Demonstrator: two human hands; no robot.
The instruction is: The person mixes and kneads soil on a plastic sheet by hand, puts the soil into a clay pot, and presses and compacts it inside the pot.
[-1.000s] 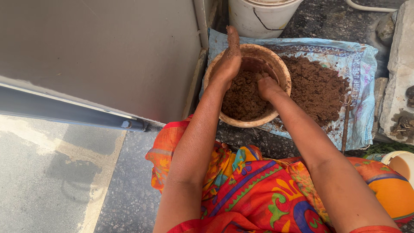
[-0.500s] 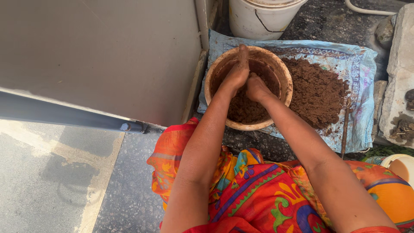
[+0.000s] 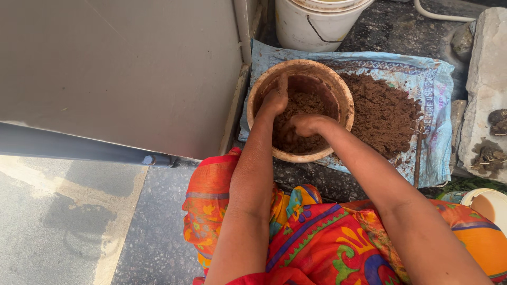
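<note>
both hands are down inside the round terracotta clay pot [image 3: 346, 100], which stands on the pale blue woven sack [image 3: 435, 84]. the left hand [image 3: 273, 101] and the right hand [image 3: 303, 124], a little apart, press into the brown crumbly soil [image 3: 309, 101]; whether either grips a clump, i cannot tell. it seems best to press evenly and keep the pot steady.

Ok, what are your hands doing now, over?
Left hand and right hand both in the clay pot, pressing brown soil. Nothing in the way.

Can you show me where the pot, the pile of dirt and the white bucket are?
Pot [image 3: 346, 100]: head view, its right rim.
Pile of dirt [image 3: 383, 113]: head view, its middle.
White bucket [image 3: 296, 29]: head view, its side wall.
</note>
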